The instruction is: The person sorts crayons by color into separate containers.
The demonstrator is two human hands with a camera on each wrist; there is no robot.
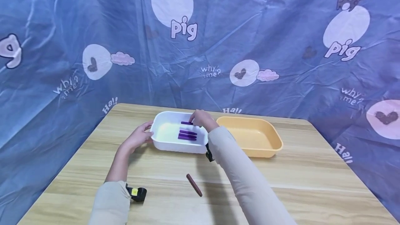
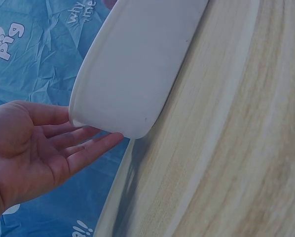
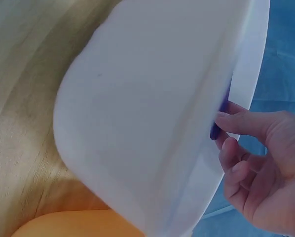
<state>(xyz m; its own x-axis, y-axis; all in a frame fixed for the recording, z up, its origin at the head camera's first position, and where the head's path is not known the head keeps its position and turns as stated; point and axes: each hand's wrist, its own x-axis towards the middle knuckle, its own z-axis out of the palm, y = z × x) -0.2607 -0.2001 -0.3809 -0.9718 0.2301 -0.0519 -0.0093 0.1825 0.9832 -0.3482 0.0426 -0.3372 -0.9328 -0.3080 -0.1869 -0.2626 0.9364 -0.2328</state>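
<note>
A white plastic bin (image 1: pixel 175 146) stands toward the back of the table. My left hand (image 1: pixel 139 137) holds its left end; in the left wrist view, one digit passes behind the rim while other fingertips touch the outer wall. Reaching in over the right side, my right hand (image 1: pixel 202 118) pinches a purple pen-like stick (image 1: pixel 186 123) between thumb and finger. Several more purple sticks (image 1: pixel 187 135) lie side by side on the bin's floor. In the right wrist view, the bin wall hides most of the pinched stick (image 3: pixel 215 131).
An orange-yellow bin (image 1: pixel 265 152) stands directly right of the white one, partly behind my right sleeve. Nearer to me, a brown stick (image 1: pixel 194 185) lies on the wooden table (image 1: pixel 162 176). Behind the table hangs a blue printed cloth (image 1: pixel 200 51).
</note>
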